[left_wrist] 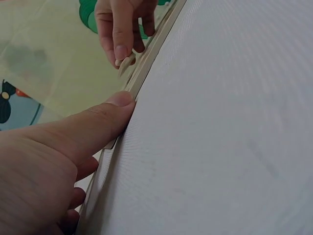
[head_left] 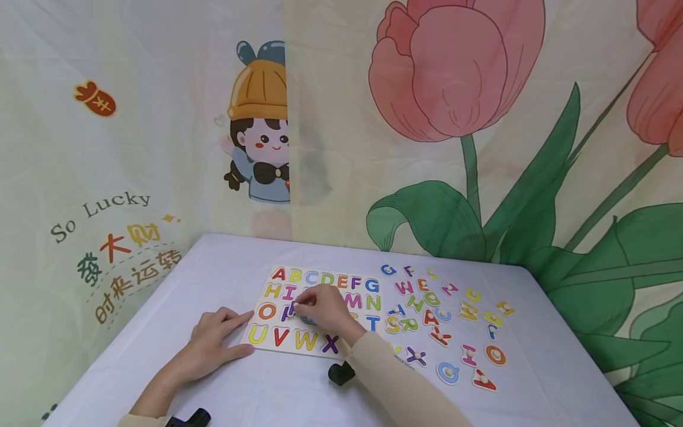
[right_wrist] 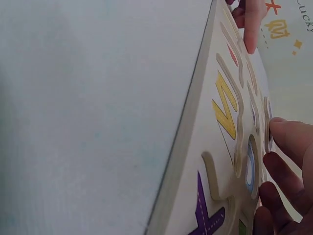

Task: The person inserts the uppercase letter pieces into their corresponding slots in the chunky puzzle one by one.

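The alphabet board (head_left: 312, 314) is lying flat on the white surface (head_left: 256, 391), and both hands are on it. The left hand (head_left: 213, 344) is laid at the board's near left corner, fingers stretched out and relaxed, nothing gripped; in the left wrist view its thumb (left_wrist: 98, 122) is pressed against the board's edge (left_wrist: 142, 78).

Just beyond and to the right of that hand, the right hand (head_left: 322, 308) is bent over the board's third row. A purple letter piece (head_left: 289, 309) is pinched at its fingertips, right beside the orange O (head_left: 267, 311). Whether the piece is fully seated in its slot cannot be told. In the right wrist view the fingertips (right_wrist: 288, 137) are seen curled down on the board face, close to a yellow letter (right_wrist: 225, 110) and a purple X (right_wrist: 208, 215).

Nearer than the right hand, the row U, V, W, X (head_left: 292, 340) is set in the board. Off to that hand's right, loose letter pieces (head_left: 448, 320) are scattered over the surface, well apart from the board. A small black object (head_left: 340, 373) is lying under the right forearm.
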### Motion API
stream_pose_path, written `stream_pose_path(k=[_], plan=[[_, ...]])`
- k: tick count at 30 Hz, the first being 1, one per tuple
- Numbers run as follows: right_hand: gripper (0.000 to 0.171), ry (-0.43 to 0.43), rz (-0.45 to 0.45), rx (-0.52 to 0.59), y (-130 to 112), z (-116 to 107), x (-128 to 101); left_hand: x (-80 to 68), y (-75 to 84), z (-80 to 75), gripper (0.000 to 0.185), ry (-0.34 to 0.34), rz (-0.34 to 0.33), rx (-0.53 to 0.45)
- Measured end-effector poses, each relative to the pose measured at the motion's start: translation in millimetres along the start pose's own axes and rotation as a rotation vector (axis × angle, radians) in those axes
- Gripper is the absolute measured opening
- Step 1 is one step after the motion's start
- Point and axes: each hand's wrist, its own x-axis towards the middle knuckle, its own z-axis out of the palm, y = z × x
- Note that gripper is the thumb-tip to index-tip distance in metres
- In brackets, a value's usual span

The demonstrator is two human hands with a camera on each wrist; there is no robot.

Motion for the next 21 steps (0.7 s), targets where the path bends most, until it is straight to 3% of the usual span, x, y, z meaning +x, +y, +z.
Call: stream_pose_path(k=[7,21], plan=[[0.008,-0.003,0.017,-0.023,-4,7,1,-0.4,-0.6,1.3,0.081,0.002,0.012,0.016],[0.007,0.032,0.057,-0.031,-8,15,0,-0.5,4.9,-1.3,0.082,-0.048,-0.035,0.003]])
